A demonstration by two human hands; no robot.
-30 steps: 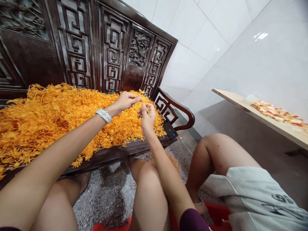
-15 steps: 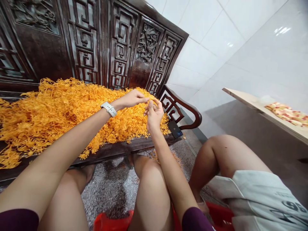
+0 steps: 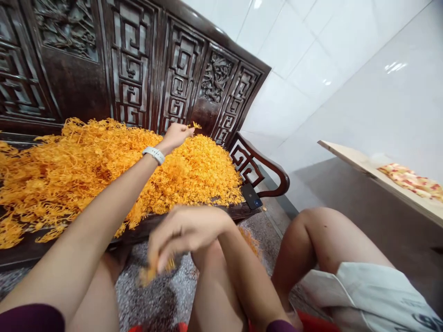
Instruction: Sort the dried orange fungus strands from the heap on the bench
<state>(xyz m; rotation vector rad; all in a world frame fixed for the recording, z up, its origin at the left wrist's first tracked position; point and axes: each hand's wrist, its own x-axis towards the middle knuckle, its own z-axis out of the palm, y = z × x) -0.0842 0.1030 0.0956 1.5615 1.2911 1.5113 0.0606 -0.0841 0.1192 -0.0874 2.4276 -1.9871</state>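
Note:
Over the far part of a heap of thin, branching orange pieces (image 3: 104, 161), my left hand (image 3: 177, 136), with a white watch band at the wrist, is closed in a pinch. A small orange piece (image 3: 195, 125) sticks out from its fingertips. My right hand (image 3: 188, 233) hangs in front of the bench edge, above the floor, palm down with curled fingers. Blurred orange scraps (image 3: 149, 275) show at its fingertips. Motion smears this hand, and its palm is hidden.
The heap lies on a dark carved wooden bench (image 3: 207, 113). A black phone (image 3: 251, 196) rests by the armrest (image 3: 268, 168). At right, another person's bent knee (image 3: 321, 228) is close. A pale board (image 3: 356, 159) carries red-and-yellow items (image 3: 411, 180). Orange bits (image 3: 251, 242) lie on the speckled floor.
My hands were together above the heap and have parted. The right one has swung down and left, towards me, with orange scraps; the left has risen slightly and moved left.

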